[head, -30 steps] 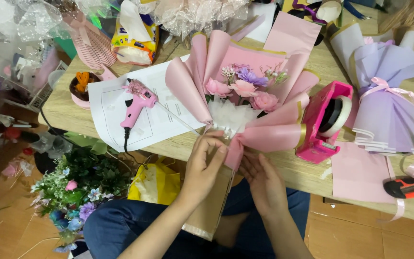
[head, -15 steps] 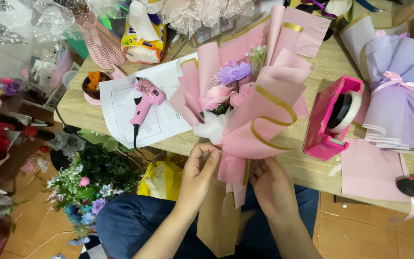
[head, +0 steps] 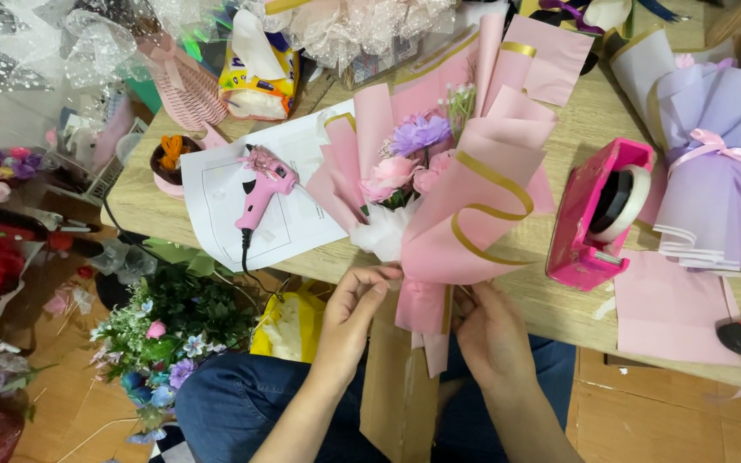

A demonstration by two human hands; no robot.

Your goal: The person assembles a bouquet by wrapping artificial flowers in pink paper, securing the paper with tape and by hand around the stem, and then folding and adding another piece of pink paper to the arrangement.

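A pink-paper bouquet (head: 465, 206) lies across the near edge of a pale wooden table (head: 576, 129), its wrapping fanned wide and trimmed with gold bands, with pink and purple blooms and a tuft of white at its centre. The wrap narrows to a gathered neck that hangs over the table edge above a brown paper sleeve (head: 396, 386). The left hand (head: 355, 313) comes up from below with the fingers curled, pinching the paper at the left of the neck. The right hand (head: 490, 334) closes on the neck from the other side, thumb up against the pink fold. Both forearms rise from a lap in blue jeans. Left of the bouquet a pink glue gun (head: 263, 189) rests on a white sheet (head: 216, 206). To the right stands a pink tape dispenser (head: 598, 214), and beyond it lies a lilac-wrapped bouquet (head: 713, 163).
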